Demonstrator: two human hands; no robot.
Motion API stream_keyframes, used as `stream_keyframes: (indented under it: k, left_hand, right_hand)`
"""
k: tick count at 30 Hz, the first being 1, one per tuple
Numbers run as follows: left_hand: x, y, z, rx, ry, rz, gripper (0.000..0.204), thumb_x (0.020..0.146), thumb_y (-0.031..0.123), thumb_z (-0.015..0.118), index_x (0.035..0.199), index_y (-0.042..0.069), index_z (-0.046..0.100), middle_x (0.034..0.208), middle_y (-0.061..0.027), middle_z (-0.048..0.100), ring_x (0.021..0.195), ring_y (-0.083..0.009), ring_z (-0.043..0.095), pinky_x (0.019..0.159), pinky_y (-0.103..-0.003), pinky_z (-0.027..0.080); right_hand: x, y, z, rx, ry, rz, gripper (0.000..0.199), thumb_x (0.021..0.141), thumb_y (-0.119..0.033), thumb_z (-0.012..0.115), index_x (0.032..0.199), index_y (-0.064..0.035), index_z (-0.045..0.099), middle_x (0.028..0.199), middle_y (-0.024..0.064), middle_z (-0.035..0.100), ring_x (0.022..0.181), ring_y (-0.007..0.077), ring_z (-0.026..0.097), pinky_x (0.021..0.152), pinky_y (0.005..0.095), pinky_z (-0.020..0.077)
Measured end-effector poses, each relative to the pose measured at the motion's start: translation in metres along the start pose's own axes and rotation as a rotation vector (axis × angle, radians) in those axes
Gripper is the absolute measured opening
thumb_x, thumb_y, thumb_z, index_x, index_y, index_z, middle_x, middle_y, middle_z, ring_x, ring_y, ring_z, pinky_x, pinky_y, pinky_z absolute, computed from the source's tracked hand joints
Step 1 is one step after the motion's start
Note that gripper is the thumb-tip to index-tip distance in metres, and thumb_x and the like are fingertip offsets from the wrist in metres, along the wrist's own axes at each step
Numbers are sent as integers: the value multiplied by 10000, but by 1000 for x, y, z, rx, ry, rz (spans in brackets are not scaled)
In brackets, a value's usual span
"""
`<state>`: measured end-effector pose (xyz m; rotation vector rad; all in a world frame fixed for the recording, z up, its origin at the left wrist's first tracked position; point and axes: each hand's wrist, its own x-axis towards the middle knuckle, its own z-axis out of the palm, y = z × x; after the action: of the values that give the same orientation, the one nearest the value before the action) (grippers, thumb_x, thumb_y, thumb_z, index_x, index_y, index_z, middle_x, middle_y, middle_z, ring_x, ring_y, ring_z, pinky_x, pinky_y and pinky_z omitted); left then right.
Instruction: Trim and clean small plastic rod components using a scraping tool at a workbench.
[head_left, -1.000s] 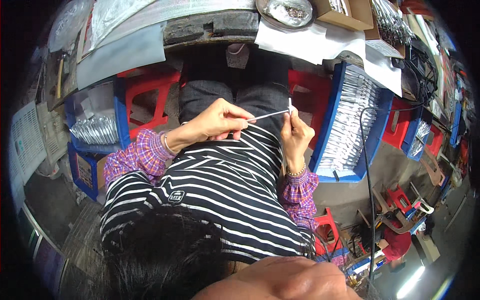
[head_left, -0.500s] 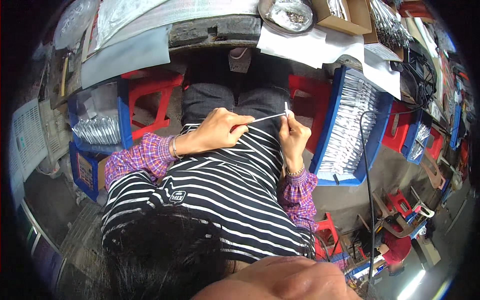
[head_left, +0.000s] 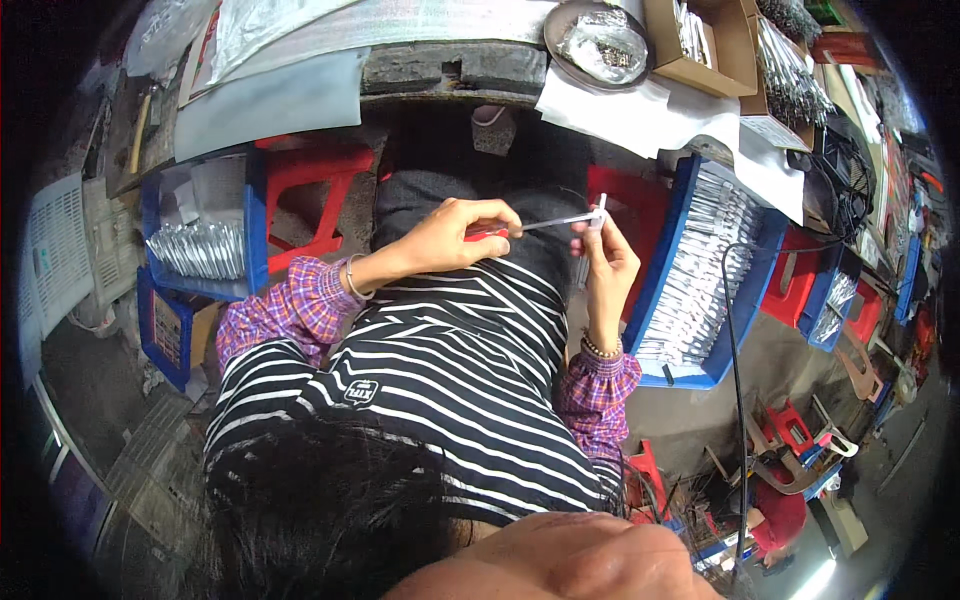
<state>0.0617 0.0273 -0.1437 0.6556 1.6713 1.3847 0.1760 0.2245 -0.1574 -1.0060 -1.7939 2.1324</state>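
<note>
Over my lap, a thin pale rod (head_left: 560, 221) stretches between my hands, with a short white crosspiece at its right end. My left hand (head_left: 450, 235) is closed on the rod's left end, its fingers curled and knuckles up. A bit of red shows beneath those fingers; what it belongs to is hidden. My right hand (head_left: 612, 262) pinches the rod near the white crosspiece between thumb and fingertips. On my right stands a blue bin (head_left: 655, 372) filled with many slim silvery-white pieces (head_left: 705, 265), close to that hand.
Left of me, a blue bin (head_left: 256, 225) holds similar slim pieces, beside a red stool (head_left: 325, 200). Ahead is a workbench (head_left: 450, 70) with a round dish (head_left: 560, 45) and cardboard boxes (head_left: 715, 80). A black cable (head_left: 733, 330) hangs at the right, crossing over the right-hand bin.
My right hand has turned and risen slightly, its fingers more spread around the rod's end. My left fingers have shifted along the rod, and red now shows beneath them. The view has moved a little.
</note>
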Motion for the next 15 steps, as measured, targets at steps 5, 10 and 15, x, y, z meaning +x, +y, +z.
stream_keyframes:
  k: [5, 10, 15]
  left_hand:
    - [13, -15, 13, -225, 28, 27, 228, 818, 2, 615, 1035, 11, 547, 939, -5, 588, 841, -60, 559, 798, -220, 451]
    - [27, -6, 27, -166, 114, 93, 264, 777, -24, 621, 1030, 7, 554, 917, -12, 602, 861, -76, 586, 790, -238, 474]
    - [32, -3, 33, -94, 128, 87, 292, 751, -29, 630, 1035, 4, 569, 908, -22, 618, 868, -76, 581, 789, -235, 473]
  right_hand:
    - [0, -7, 8, 221, -48, 72, 275, 885, -27, 590, 1152, 37, 597, 1053, 49, 557, 813, 107, 608, 676, 237, 528]
    - [-3, 1, 6, 158, -95, -27, 179, 857, -68, 652, 1015, 12, 677, 907, -5, 581, 778, 66, 566, 688, 198, 472]
    - [-6, -1, 13, 185, -89, 36, 193, 844, -35, 656, 1028, 21, 668, 896, 4, 592, 797, 82, 588, 700, 205, 482]
